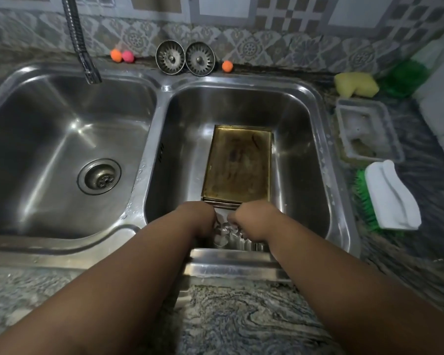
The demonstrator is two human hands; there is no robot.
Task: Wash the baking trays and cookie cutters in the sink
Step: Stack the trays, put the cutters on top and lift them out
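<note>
Faucet (87, 65) hangs over the left basin (49, 124), whose drain (99, 176) sits open at the bottom. On the ledge behind, an orange ball (116, 55) touches a pink ball (128, 56). Further right, two sink strainers (170, 57) lean side by side against the tiles.

The right basin (241, 106) holds the baking trays (237, 162), stacked flat on its floor, the top one stained brown. At their near edge the left hand (199, 219) and the right hand (251, 220) reach down close together. Their fingers bend out of sight, so I cannot tell what either one grips. Between them lie shiny metal pieces, probably the cookie cutters (222, 230).

On the counter to the right are a yellow sponge (356, 84), a grey tub (367, 134) and a white brush (390, 196) with green bristles.
</note>
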